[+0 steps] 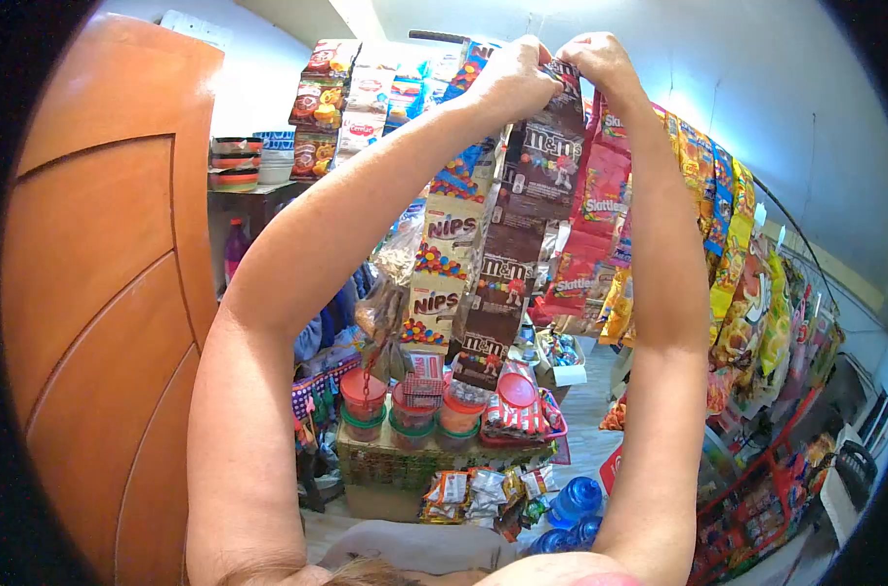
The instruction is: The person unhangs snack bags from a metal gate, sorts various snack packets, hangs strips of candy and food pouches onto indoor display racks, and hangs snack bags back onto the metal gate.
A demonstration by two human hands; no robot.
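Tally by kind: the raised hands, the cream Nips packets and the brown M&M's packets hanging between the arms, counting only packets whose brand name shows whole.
Left hand and right hand: 2
Cream Nips packets: 2
Brown M&M's packets: 3
Total: 7

Near side of the strips, between the two forearms, there is open room for a hand to drop down. Sideways is tighter — the Nips strip [444, 269] hangs just left of the M&M's strip [507, 264], the Skittles strip [598, 200] just right. Lower down, lidded jars [460, 415] (red tops) stand in the way; the orange wooden door [92, 293] bounds the left — hanging snack packs [746, 322] crowd the right.
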